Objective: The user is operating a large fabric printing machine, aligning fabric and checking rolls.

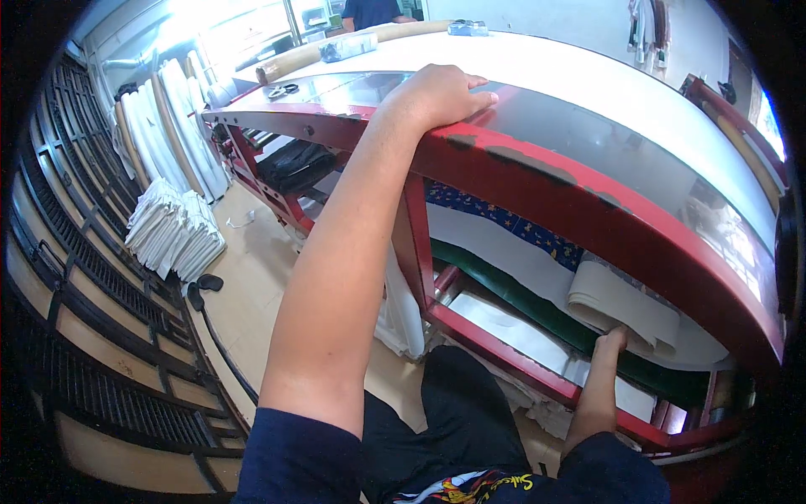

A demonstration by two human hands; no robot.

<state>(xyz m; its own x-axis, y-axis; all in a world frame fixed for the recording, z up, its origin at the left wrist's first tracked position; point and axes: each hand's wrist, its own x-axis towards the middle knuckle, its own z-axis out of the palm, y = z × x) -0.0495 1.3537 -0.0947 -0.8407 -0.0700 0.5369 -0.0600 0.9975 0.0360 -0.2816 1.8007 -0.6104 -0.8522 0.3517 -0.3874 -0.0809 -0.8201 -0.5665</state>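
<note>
My left hand (449, 97) rests palm down on the red-framed table's near edge (537, 160). Its thumb and fingers are apart, and it holds nothing. Below the tabletop, my right hand (615, 338) reaches into the open shelf space. It is closed at the lower edge of a loosely rolled white sheet (617, 294), with the fingertips partly hidden. Whether the sheet is cloth or paper I cannot tell. Beside it lie a green roll (504, 286) and dark blue patterned fabric (504, 220).
Scissors (283, 91), a long cardboard tube (361, 44) and clear plastic packs (348, 48) lie on the table. A white folded stack (172, 227) and upright rolls (159, 126) stand left, near a black metal gate (92, 277). Another person (372, 13) stands beyond the table.
</note>
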